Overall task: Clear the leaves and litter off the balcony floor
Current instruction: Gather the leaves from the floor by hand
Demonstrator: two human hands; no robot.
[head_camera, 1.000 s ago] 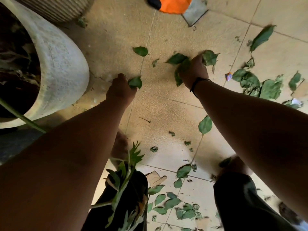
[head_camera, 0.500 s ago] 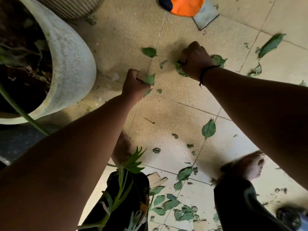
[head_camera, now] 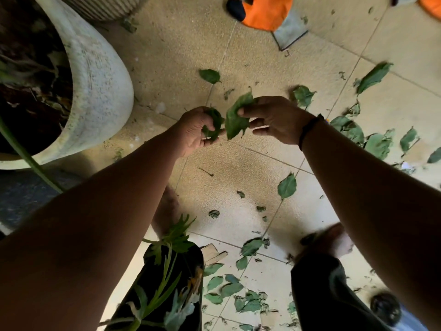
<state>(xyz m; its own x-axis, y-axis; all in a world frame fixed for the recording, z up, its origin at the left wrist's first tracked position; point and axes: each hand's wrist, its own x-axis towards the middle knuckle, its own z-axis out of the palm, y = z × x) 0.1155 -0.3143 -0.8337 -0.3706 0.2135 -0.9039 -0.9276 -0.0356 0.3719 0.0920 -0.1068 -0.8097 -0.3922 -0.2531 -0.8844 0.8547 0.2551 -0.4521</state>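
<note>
Above the tan tiled balcony floor [head_camera: 250, 173] my two hands meet mid-frame. My left hand [head_camera: 194, 131] curls its fingers round a small bunch of green leaves [head_camera: 214, 123]. My right hand [head_camera: 274, 119], with a black band at the wrist, pinches a large green leaf [head_camera: 236, 118] and holds it right beside the left hand's bunch. Loose leaves lie scattered on the tiles: one single leaf [head_camera: 209, 75] further out, one leaf [head_camera: 287, 186] nearer me, a heap [head_camera: 372, 139] at the right and several more [head_camera: 229, 287] between my legs.
A large white planter [head_camera: 100, 91] with dark soil stands at the left, a ribbed pot [head_camera: 107, 5] behind it. An orange and grey glove [head_camera: 269, 10] lies at the top. My bare feet and dark trouser legs [head_camera: 317, 292] fill the bottom, with a green plant stem [head_camera: 167, 275] over my left leg.
Both hands have lifted off the tiles with their leaves and come together. The right hand now offers its large leaf toward the left hand's bunch.
</note>
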